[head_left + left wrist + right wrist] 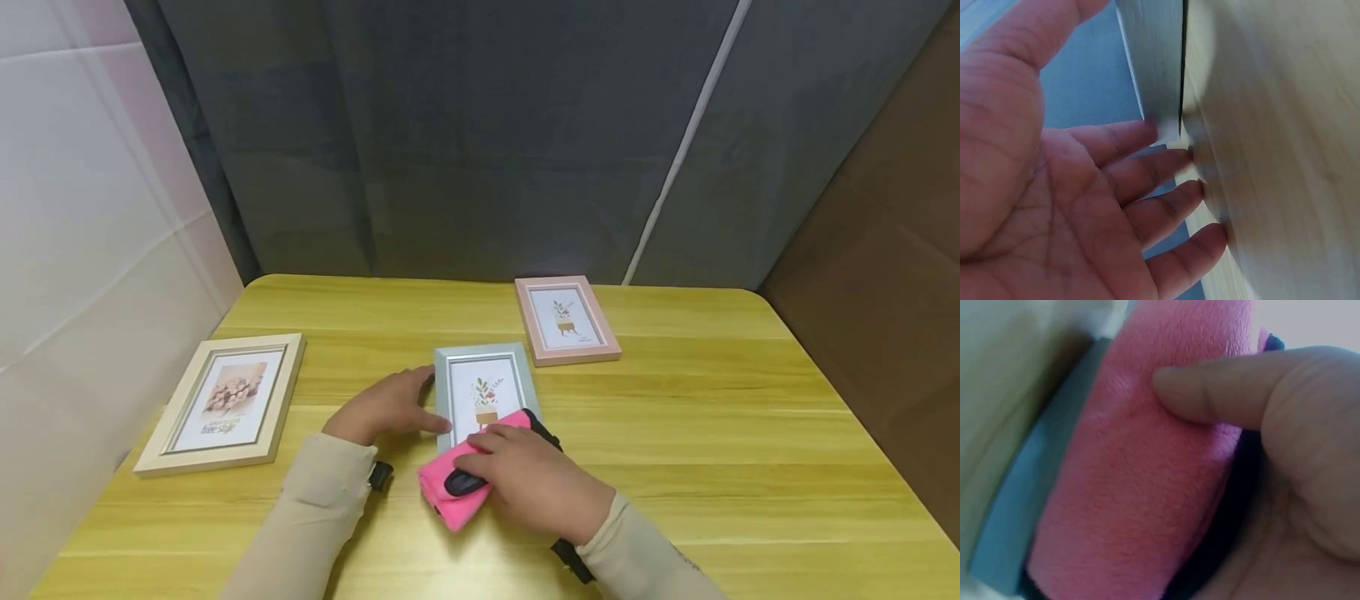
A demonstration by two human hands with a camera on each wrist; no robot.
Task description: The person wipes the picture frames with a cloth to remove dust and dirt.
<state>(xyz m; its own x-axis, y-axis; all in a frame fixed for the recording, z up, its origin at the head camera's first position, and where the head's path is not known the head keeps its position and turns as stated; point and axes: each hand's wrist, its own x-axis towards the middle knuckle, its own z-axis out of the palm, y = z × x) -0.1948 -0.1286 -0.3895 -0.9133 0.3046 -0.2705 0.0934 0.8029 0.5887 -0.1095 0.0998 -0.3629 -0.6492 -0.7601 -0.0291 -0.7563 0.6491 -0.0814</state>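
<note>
A grey-blue picture frame (468, 375) with a potted-plant print lies face up on the table, its lower part covered by a folded pink cloth (453, 507) with black edging. My right hand (532, 483) holds that cloth against the frame's near end. In the right wrist view the thumb (1204, 394) presses on the fluffy cloth, beside the frame's edge (1029, 469). At the frame's left side is my left hand (393, 408), thumb close to the near left edge. The left wrist view shows its fingers (1160, 212) extended, tips at the wooden tabletop and the frame's corner.
A cream picture frame (281, 400) lies at the left of the wood-grain table (712, 417). Behind and right of the grey-blue frame is a pink picture frame (577, 358). Dark cloth (480, 142) hangs along the back edge, with brown fabric (885, 233) at the right.
</note>
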